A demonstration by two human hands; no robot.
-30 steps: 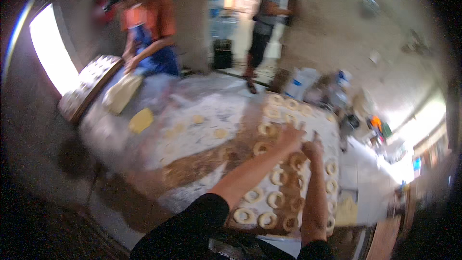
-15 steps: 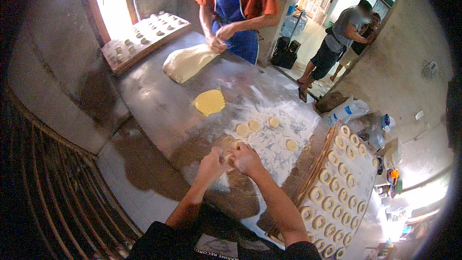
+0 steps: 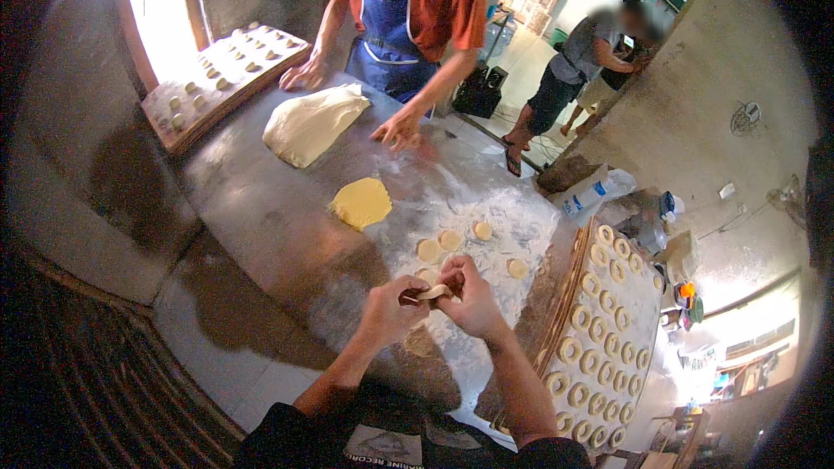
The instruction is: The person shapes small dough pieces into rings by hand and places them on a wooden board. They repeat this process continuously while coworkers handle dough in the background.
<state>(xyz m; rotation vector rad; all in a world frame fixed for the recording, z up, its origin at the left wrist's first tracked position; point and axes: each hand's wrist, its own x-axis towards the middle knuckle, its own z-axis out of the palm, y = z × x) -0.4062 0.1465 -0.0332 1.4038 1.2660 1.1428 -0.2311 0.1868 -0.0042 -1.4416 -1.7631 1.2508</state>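
Between my left hand (image 3: 395, 304) and my right hand (image 3: 469, 300), held low over the metal worktable (image 3: 261, 200), is a pale strip of dough (image 3: 433, 293); the fingers of both hands are closed on it. Several small dough discs (image 3: 427, 251) lie on the floured patch just beyond my hands. Farther back is a flat yellow slab (image 3: 361, 204), perhaps dough or fat. A wooden board of dough rings (image 3: 596, 327) lies along the right side of the table.
Across the table a co-worker in a blue apron (image 3: 387, 26) stands by a large dough lump (image 3: 314, 126). A board of small pieces (image 3: 226, 82) is by the window at left. Two people (image 3: 591, 61) stand at the doorway; bags (image 3: 599, 195) line the right wall.
My hands have moved from over the ring board left to the floured table and now raise a dough piece. The co-worker's hands have let go of the large lump and spread apart.
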